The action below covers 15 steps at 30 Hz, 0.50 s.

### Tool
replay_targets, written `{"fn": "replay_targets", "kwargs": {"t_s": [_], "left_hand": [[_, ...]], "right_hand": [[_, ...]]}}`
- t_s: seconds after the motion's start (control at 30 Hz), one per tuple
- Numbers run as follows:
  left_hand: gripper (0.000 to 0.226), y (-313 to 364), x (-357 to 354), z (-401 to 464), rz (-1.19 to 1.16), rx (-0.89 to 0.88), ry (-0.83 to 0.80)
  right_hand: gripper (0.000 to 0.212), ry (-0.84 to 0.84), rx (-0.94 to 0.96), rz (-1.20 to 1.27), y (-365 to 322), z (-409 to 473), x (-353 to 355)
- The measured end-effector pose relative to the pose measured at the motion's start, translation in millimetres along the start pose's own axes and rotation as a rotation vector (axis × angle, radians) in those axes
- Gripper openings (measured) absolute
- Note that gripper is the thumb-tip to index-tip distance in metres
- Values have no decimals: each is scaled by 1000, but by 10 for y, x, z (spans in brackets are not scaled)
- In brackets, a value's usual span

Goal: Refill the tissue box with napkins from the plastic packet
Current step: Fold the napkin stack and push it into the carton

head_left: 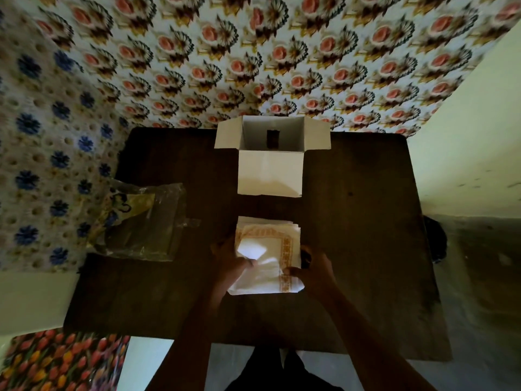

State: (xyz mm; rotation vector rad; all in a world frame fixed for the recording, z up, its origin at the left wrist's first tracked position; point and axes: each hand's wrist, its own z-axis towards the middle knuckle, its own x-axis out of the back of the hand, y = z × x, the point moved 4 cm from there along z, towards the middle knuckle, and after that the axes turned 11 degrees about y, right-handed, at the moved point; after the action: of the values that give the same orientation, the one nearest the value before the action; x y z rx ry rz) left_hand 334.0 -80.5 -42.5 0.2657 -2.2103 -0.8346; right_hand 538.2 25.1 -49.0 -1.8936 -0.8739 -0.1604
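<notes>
A stack of white napkins (267,244) with an orange border pattern lies on the dark table (366,249), near its middle. My left hand (234,263) grips the stack's left side, thumb on top. At the stack's right side, my right hand (313,270) pinches the near right corner. Beyond the stack stands the white tissue box (270,170), its flaps spread apart and its inside showing a dark slot. The clear plastic packet (143,221) with yellow print lies flat at the table's left edge.
Floral cloth (253,52) hangs behind the table and at the left. A pale wall (479,136) rises on the right. A tulip-print cloth (62,362) lies at the lower left. A dark object (435,238) sits by the table's right edge.
</notes>
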Motion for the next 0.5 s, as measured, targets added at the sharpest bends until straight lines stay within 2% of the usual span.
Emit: {"fn": "replay_targets", "kwargs": {"t_s": [0.1,0.2,0.23,0.33,0.37,0.43,0.47,0.5], "left_hand": [[72,90,19,3,-61,8,-23],[96,144,4,-14,-126,6,4],[95,82,-13,4,-119,45,18],[61,48,-1,-52,-180,92,-59],[56,57,10,-74,-204,77,-75],[64,-51,32,-51,-259,53,-83],[71,-117,60,-23,-249,28,-81],[78,-219,91,16,-244,9,-49]], "right_hand": [[63,5,-8,5,-1,16,-22],[67,9,-4,4,31,48,-23],[68,2,2,7,48,62,-32],[69,1,18,42,32,39,-2],[72,0,39,71,36,51,0],[78,9,79,169,-21,38,36],[76,26,125,231,-88,17,83],[64,39,159,266,-127,26,105]]}}
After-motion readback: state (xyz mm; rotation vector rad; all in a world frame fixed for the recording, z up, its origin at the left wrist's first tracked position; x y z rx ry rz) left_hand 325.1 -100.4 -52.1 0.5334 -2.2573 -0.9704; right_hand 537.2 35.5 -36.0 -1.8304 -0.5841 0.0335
